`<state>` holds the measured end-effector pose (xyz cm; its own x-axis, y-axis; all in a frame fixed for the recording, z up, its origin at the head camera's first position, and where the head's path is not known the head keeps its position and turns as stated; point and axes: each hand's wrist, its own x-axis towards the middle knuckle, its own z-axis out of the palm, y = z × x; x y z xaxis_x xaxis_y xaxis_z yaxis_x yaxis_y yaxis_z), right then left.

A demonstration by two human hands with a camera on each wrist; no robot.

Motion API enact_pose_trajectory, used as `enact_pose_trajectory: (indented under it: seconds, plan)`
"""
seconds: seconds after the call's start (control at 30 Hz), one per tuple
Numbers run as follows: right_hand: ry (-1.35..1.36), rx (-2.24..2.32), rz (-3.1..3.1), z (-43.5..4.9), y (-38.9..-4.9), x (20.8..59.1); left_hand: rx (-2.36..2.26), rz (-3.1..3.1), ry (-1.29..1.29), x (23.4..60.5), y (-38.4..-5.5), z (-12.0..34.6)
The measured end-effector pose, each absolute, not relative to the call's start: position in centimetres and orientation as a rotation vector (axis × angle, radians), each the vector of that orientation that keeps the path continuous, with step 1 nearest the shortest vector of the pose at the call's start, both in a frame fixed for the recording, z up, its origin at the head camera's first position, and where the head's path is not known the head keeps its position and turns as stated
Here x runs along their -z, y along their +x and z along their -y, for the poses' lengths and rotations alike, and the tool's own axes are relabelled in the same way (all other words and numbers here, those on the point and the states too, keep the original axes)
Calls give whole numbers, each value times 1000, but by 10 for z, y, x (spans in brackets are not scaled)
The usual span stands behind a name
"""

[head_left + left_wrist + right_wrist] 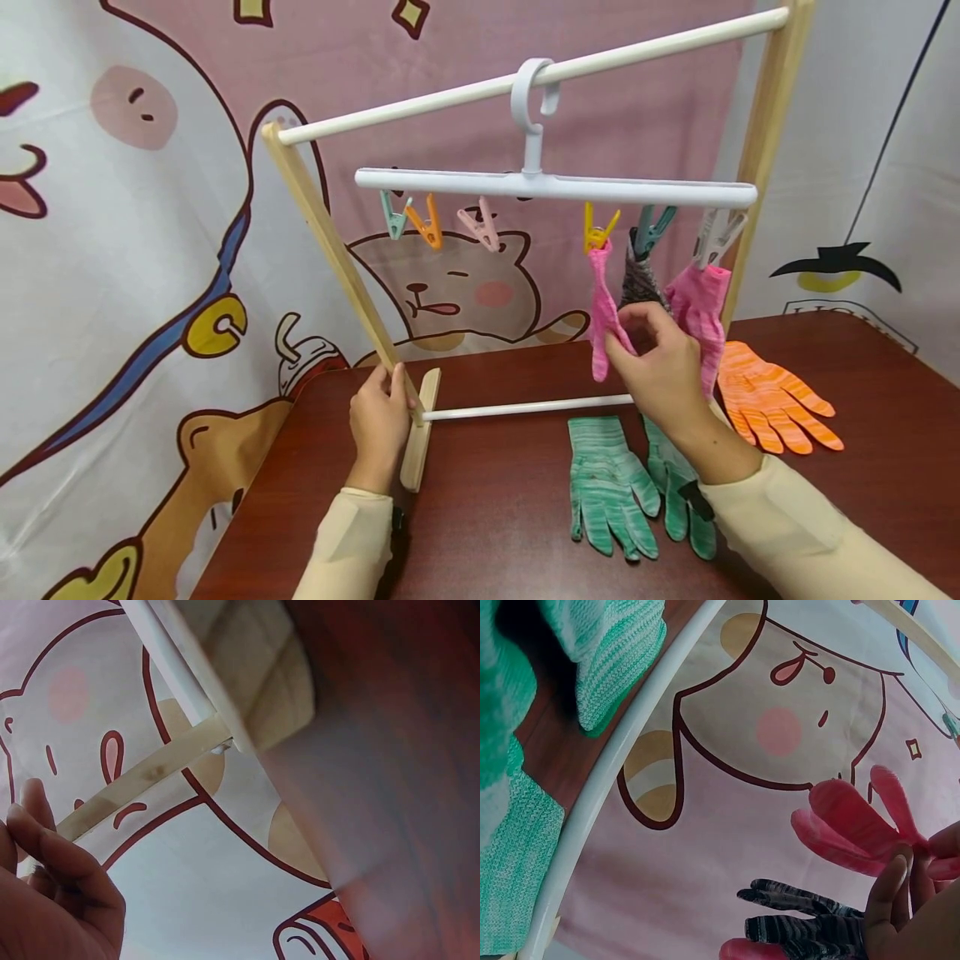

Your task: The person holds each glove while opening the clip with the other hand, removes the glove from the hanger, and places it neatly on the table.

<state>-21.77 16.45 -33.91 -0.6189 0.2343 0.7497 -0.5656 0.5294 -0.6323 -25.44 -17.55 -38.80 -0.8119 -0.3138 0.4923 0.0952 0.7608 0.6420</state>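
Observation:
My left hand point(381, 425) grips the lower part of a drying rack's wooden post point(330, 250); the left wrist view shows its curled fingers point(71, 862) at that post. With thumb and fingers, my right hand point(663, 367) pinches a pink glove point(602, 308) that hangs from a yellow clip point(597, 227). This glove's fingers spread out in the right wrist view. Behind my right hand hang a grey-black glove point(639, 279) on a teal clip point(652, 229) and another pink glove point(701, 308) on a grey-white clip point(716, 237).
A white hanger point(555, 185) hooks over the rack's top bar point(420, 102). Teal point(394, 217), orange point(427, 223) and pink point(480, 225) clips dangle at its left. Green gloves point(609, 483) and an orange glove point(772, 400) lie on the brown table point(487, 508).

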Motion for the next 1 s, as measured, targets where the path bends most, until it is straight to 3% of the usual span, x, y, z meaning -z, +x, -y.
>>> enact_pose_trajectory:
  seconds: [0.23,0.43,0.7,1.0]
  plan:
    - [280,-1169,1927,-164,-218,339,711,2339,218,376,-249,183]
    - [273,-1139,1933,-165,-219,339,969,2061,203,362,-241,180]
    - [248,-1141,1950,-165,-217,339,1155,2026,-265,348,-226,123]
    - [252,-1157,1952,-166,-216,336,1271,2186,-639,303,-240,58]
